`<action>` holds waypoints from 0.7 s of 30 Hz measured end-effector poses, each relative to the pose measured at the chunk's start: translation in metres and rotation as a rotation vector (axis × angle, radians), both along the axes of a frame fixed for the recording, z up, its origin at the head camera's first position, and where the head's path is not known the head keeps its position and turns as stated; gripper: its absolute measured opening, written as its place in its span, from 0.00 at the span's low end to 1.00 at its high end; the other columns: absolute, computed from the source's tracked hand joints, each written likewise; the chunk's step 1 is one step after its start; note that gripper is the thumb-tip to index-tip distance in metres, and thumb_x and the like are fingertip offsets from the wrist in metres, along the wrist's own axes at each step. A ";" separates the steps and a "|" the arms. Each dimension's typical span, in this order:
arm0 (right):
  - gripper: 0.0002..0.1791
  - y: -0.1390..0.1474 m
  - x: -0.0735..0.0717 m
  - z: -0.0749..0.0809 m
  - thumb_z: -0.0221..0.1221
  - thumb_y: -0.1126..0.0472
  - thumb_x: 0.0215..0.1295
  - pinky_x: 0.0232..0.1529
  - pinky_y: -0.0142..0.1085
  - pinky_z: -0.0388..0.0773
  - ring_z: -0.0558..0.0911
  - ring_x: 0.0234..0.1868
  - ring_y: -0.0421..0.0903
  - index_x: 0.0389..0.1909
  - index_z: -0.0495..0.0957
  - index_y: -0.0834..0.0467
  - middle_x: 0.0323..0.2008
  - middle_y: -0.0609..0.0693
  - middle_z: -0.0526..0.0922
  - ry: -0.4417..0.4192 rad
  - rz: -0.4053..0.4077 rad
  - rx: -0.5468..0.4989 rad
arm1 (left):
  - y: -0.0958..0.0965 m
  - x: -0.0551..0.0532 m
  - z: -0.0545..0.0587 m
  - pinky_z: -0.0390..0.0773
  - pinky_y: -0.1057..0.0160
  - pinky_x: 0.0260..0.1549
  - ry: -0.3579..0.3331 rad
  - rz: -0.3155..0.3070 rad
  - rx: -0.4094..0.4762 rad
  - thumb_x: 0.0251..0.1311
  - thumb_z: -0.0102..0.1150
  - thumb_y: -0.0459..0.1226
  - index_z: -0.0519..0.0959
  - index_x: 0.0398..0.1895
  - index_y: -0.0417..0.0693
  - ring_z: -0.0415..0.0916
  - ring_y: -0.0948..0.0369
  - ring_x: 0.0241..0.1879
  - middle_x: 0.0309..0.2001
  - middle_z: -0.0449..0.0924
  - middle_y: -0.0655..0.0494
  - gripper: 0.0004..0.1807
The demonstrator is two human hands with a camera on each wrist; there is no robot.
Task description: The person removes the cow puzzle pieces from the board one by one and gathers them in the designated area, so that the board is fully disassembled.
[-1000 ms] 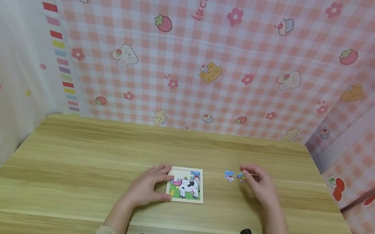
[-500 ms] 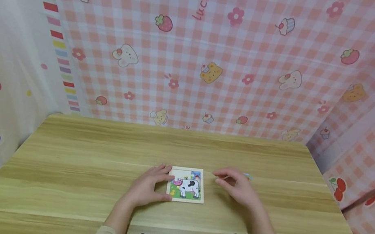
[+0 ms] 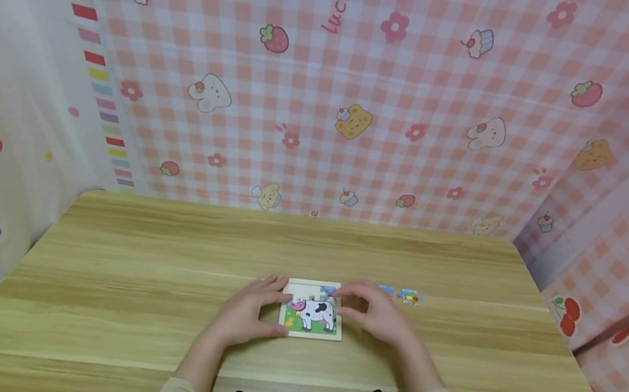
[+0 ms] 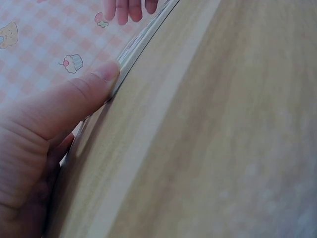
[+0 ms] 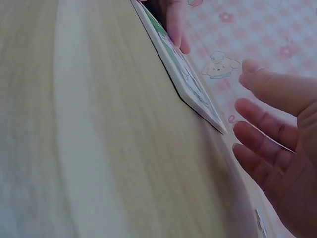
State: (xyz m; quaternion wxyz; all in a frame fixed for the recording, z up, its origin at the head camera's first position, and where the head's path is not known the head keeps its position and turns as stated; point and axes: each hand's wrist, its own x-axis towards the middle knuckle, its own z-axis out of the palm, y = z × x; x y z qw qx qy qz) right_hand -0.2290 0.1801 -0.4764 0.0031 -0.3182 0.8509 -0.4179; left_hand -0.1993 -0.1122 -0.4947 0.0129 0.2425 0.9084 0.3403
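Observation:
A square cow jigsaw puzzle in a pale frame lies flat on the table, its upper left part showing bare backing. My left hand grips the frame's left side, thumb at the lower corner and fingers along the upper edge; the left wrist view shows the thumb against the rim. At the frame's right edge, my right hand has curved fingers and thumb. A thin pale edge between its fingers in the right wrist view looks like a puzzle piece, mostly hidden by the hand.
Two loose puzzle pieces, one blue partly behind the right hand and one colourful, lie on the wooden table. A checked cloth hangs behind the table's back edge.
My right hand has moved left from beside the loose pieces to the frame's right edge, uncovering the colourful piece. My left hand and the frame have stayed in place.

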 end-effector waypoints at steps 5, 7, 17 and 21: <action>0.13 -0.006 -0.002 0.000 0.69 0.62 0.60 0.45 0.43 0.76 0.76 0.43 0.49 0.47 0.84 0.57 0.46 0.48 0.82 -0.011 -0.005 0.022 | 0.000 0.000 0.000 0.48 0.51 0.73 -0.004 0.000 0.004 0.52 0.74 0.51 0.79 0.61 0.50 0.51 0.52 0.75 0.73 0.61 0.54 0.34; 0.14 -0.008 -0.004 0.000 0.70 0.61 0.60 0.49 0.44 0.76 0.77 0.46 0.48 0.47 0.84 0.56 0.47 0.48 0.82 -0.017 -0.009 0.033 | 0.000 0.000 0.000 0.48 0.50 0.73 -0.005 0.001 0.006 0.52 0.74 0.51 0.79 0.61 0.50 0.51 0.52 0.75 0.73 0.62 0.54 0.33; 0.15 -0.019 -0.008 0.001 0.71 0.59 0.58 0.43 0.41 0.74 0.75 0.42 0.46 0.47 0.85 0.52 0.46 0.47 0.81 0.025 -0.030 0.147 | 0.000 -0.001 -0.001 0.48 0.51 0.73 -0.002 -0.002 0.010 0.52 0.74 0.52 0.79 0.61 0.50 0.52 0.52 0.75 0.73 0.62 0.54 0.33; 0.15 -0.022 -0.009 0.001 0.72 0.57 0.57 0.49 0.43 0.72 0.75 0.46 0.46 0.46 0.85 0.49 0.47 0.46 0.80 0.030 -0.051 0.201 | 0.000 -0.001 -0.001 0.48 0.50 0.73 -0.008 0.002 0.007 0.52 0.74 0.52 0.79 0.61 0.50 0.51 0.52 0.75 0.73 0.61 0.54 0.33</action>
